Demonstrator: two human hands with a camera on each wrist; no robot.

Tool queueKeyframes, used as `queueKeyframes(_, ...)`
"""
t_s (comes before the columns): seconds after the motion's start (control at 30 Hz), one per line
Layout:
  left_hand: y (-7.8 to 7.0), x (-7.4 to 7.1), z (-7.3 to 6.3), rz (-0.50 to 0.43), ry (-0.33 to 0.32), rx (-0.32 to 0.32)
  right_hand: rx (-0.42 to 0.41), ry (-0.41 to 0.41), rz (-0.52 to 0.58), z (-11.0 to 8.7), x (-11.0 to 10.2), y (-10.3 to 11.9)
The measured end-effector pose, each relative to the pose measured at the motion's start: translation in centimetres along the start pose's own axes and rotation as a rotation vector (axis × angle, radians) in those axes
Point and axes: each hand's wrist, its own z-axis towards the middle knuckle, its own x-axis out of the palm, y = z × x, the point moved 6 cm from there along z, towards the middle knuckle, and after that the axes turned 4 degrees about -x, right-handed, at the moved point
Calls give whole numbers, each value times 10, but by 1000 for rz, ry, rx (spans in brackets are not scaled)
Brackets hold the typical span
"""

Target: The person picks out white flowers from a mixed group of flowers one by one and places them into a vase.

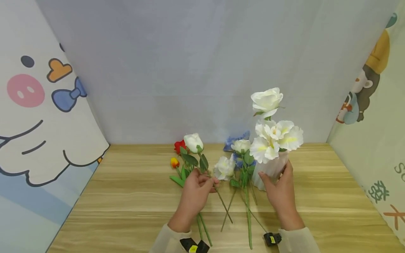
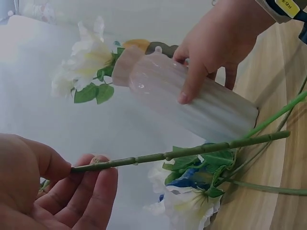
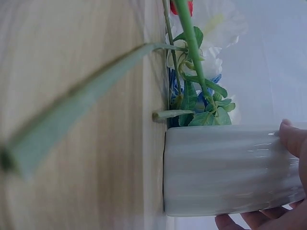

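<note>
My left hand pinches the green stem of an artificial white rose between thumb and fingers. The stem's bare end slants down to the right, above the table. My right hand grips the side of a pale ribbed vase, thumb on the near side. The vase stands upright on the table in the right wrist view. Out of its mouth rise a white rose and, lower, a ruffled white flower with yellow centres. Their stems inside the vase are hidden.
Left of the vase lie a white rose, a ruffled white flower and blue flowers, their stems crossing toward the front. Beside my left hand lie a red flower and an orange-yellow tulip. A grey backdrop stands behind the table.
</note>
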Motion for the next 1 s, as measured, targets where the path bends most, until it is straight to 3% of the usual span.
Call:
queueKeyframes(0.23, -10, -2, -1, -60, -86, 83, -1, -4, -14, -1, 0, 0)
queueKeyframes(0.5, -20, -4, 0, -232, -192, 185, -32, -9, -11, -2, 0, 2)
queueKeyframes(0.67, -26, 0, 1, -308, -191, 262, -32, -14, -16, -1, 0, 2)
queueKeyframes(1.0, -43, 10, 6, -280, -151, 382, -7, -2, 0, 0, 0, -2)
